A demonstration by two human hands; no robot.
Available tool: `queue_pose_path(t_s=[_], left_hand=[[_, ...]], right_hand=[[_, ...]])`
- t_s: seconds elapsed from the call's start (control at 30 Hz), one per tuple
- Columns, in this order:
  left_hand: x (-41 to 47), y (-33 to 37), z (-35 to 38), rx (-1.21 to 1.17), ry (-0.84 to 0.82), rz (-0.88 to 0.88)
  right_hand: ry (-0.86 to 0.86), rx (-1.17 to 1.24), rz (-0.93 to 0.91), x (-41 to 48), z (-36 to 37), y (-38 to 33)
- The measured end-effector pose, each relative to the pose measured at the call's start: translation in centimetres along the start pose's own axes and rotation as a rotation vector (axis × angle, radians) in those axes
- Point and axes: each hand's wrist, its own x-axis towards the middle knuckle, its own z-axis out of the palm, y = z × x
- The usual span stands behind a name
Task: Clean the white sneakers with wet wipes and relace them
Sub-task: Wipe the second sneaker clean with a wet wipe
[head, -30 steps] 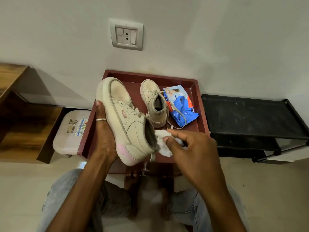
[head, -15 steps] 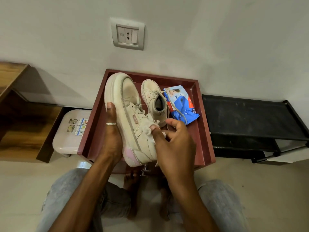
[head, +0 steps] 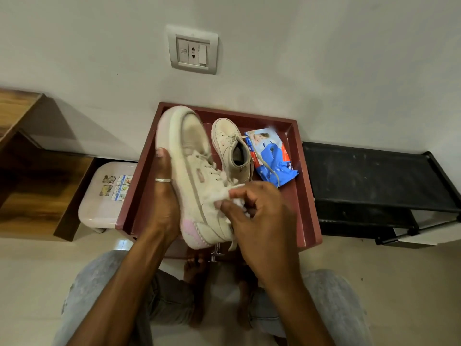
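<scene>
Holding the first sneaker up at frame centre, tilted, toe pointing to the upper left and pink heel patch toward the bottom. Cradling it from the left with the left hand, grip wrapped round the sole side, one ringed finger lying along the sole edge. Rubbing a crumpled white wet wipe against the sneaker's side, just below the laces, with the right hand, grip pinched narrow on the wipe between thumb and fingertips.

Judging the task as sitting in its early-to-middle stretch: wiping going on over one side of the first sneaker, with the cream upper looking dull and partly motion-blurred, so not telling cleaned patches from dirty ones. Lying on the red rimmed worktop, just right of the held one, the second sneaker, seemingly waiting its turn. Relacing probably lying ahead too, with laces showing threaded on both sneakers and one loose lace trailing from the second across the wipes pack.

Counting: two sneakers, one in hand and one lying down; one wipe in use; one blue-and-white wipes pack, lying in the upper right of the worktop, touching the second sneaker; two hands, both busy. Around them, one wall socket at top centre, one pale stool at left, one black shelf at right.
</scene>
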Motion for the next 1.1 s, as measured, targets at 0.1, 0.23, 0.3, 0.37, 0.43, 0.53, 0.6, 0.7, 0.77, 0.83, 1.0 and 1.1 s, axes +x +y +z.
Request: queue_pose_path(t_s=[0.1, 0.23, 0.3, 0.37, 0.43, 0.53, 0.6, 0.7, 0.77, 0.83, 1.0, 1.1], left_hand=[[-0.5, -0.3, 0.5, 0.035, -0.040, -0.001], [-0.8, 0.0, 0.4, 0.038, -0.048, -0.023], [-1.0, -0.2, 0.4, 0.032, -0.056, -0.025], [-1.2, -0.3, 0.8, -0.007, -0.081, -0.025], [-1.1, -0.3, 0.8, -0.054, -0.069, -0.032], [-0.7, -0.3, 0.6, -0.145, -0.087, -0.041], [-0.1, -0.4, 0.2, -0.115, -0.095, -0.057], [0.9, -0.1, -0.4, -0.075, -0.117, -0.114], [1.7, 0.2, -0.5, -0.029, -0.147, -0.163], [2.5, 0.4, -0.9, 0.007, -0.144, -0.193], [3.6, 0.2, -1.6, 0.074, -0.096, -0.242], [3.9, 0.0, -2.1, 0.030, -0.118, -0.255]], right_hand=[[0.179, -0.050, -0.014, 1.0, 0.5, -0.9], [0.252, -0.087, -0.139, 2.4, -0.1, -1.5], [0.193, -0.067, -0.225, 3.4, 0.0, -1.8], [0.095, -0.044, -0.319, 4.3, 0.6, -2.1], [-0.016, -0.030, -0.400, 4.9, 1.5, -2.2], [-0.068, -0.095, -0.489, 5.5, 2.7, -1.9], [-0.044, -0.107, -0.505, 6.3, 3.0, -1.3], [-0.001, -0.041, -0.442, 8.2, 2.9, -0.7], [0.061, -0.069, -0.407, 9.6, 2.9, -0.5], [0.104, -0.115, -0.390, 10.5, 3.1, 0.1], [0.144, -0.233, -0.313, 10.9, 3.8, 1.8], [0.090, -0.356, -0.207, 10.7, 3.5, 2.2]])
